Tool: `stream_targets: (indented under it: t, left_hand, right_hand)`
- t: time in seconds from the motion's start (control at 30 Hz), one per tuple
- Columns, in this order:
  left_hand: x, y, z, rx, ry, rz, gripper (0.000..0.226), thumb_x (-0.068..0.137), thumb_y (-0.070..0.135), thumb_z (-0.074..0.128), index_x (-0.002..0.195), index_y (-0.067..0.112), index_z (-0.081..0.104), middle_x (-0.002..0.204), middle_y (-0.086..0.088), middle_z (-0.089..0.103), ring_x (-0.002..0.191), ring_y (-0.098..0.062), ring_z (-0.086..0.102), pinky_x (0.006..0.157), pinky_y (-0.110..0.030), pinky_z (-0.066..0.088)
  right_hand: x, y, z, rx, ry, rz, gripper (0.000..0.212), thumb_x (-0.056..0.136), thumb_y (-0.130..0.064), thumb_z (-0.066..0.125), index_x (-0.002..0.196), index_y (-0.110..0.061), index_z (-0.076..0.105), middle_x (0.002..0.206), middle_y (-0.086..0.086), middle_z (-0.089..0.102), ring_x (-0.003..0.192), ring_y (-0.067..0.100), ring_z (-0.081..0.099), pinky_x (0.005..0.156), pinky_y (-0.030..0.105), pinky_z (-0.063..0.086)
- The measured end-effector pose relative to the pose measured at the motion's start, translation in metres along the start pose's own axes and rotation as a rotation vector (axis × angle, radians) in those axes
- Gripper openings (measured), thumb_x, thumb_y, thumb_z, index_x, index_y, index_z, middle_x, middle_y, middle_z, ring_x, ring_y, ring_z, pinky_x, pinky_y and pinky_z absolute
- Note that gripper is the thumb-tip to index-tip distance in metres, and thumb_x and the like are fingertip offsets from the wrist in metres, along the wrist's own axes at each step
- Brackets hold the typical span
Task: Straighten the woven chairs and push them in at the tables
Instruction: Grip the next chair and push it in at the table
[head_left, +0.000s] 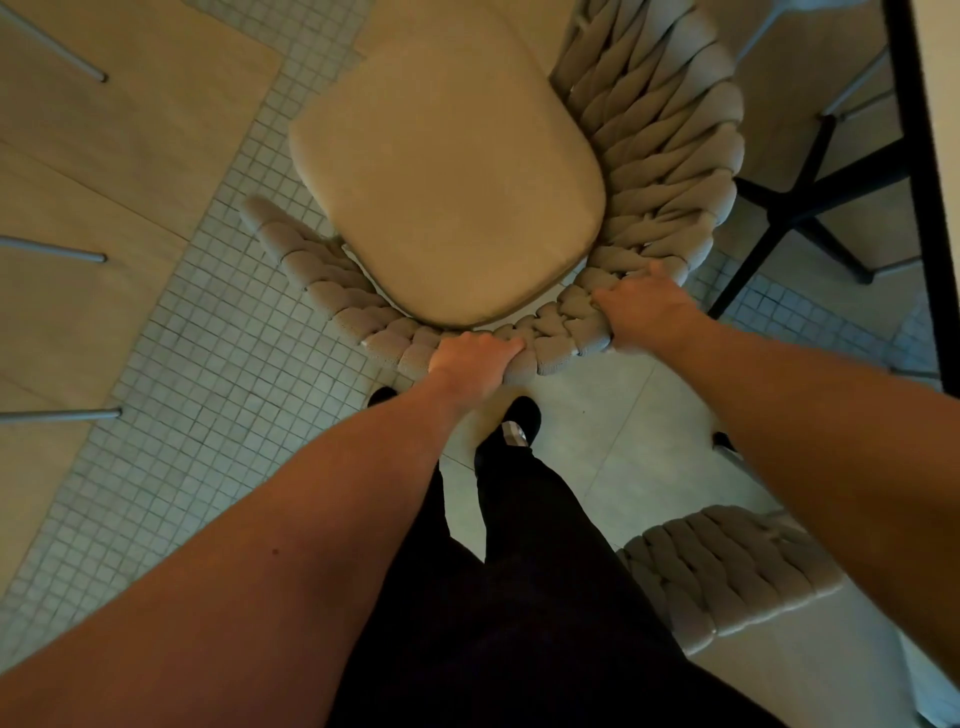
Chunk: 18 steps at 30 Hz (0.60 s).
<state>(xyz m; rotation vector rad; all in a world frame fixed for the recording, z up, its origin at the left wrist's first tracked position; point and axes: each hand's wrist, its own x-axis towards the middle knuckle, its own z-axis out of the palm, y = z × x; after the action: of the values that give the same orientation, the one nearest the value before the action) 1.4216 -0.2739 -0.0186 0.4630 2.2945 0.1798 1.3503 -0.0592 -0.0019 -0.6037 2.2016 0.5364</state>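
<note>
Head view: woven chair (649, 171), beige cushion (447, 176).
Left hand (470, 361): fingers curling over backrest rim.
Right hand (647, 306): gripping same rim.

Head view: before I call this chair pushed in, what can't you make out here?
- Woven chair legs: hidden under its seat cushion and backrest.
- Table at right: cut off by the frame edge, so the gap cannot be judged.
- Second woven chair: partly behind the right forearm.
- Fingertips of left hand and right hand: curled over the weave.
</note>
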Motion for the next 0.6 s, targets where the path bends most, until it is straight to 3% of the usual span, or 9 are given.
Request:
stream_targets:
  t: [0.2,0.37,0.47,0.6]
  left_hand:
    - [-0.019,-0.035,-0.007,0.133,-0.064,0.004,0.046,0.1,0.012,0.05,0.141,0.03,0.042,0.124,-0.007,0.06,0.11,-0.032,0.06,0.073,-0.041,0.043]
    - [-0.031,-0.067,-0.021,0.317,-0.097,0.029,0.043,0.101,0.016,0.046,0.14,0.034,0.041,0.126,-0.004,0.059,0.113,-0.029,0.059,0.076,-0.039,0.043]
    - [-0.032,-0.092,-0.028,0.524,-0.068,0.04,0.046,0.102,0.027,0.043,0.144,0.044,0.035,0.128,0.004,0.06,0.113,-0.026,0.059,0.091,-0.043,0.044]
    - [-0.034,-0.125,-0.035,0.636,-0.102,-0.06,0.06,0.105,0.035,0.039,0.155,0.049,0.011,0.151,0.011,0.044,0.128,-0.027,0.051,0.105,-0.051,0.036]
  right_hand:
    - [-0.009,-0.043,-0.005,0.131,-0.018,0.043,0.06,0.094,-0.055,0.062,0.139,-0.019,0.044,0.131,0.004,0.061,0.121,0.027,0.057,0.102,0.042,0.032]
    - [-0.015,-0.083,-0.009,0.272,-0.026,0.089,0.047,0.099,-0.039,0.056,0.139,-0.016,0.047,0.127,0.005,0.064,0.118,0.029,0.057,0.104,0.044,0.031]
    - [-0.019,-0.104,-0.013,0.377,-0.019,0.093,0.046,0.098,-0.033,0.052,0.139,-0.014,0.045,0.126,0.009,0.062,0.119,0.032,0.054,0.109,0.049,0.027]
    - [-0.019,-0.136,-0.022,0.503,-0.05,0.056,0.059,0.096,-0.035,0.055,0.146,-0.011,0.035,0.136,0.014,0.055,0.129,0.035,0.048,0.117,0.053,0.021]
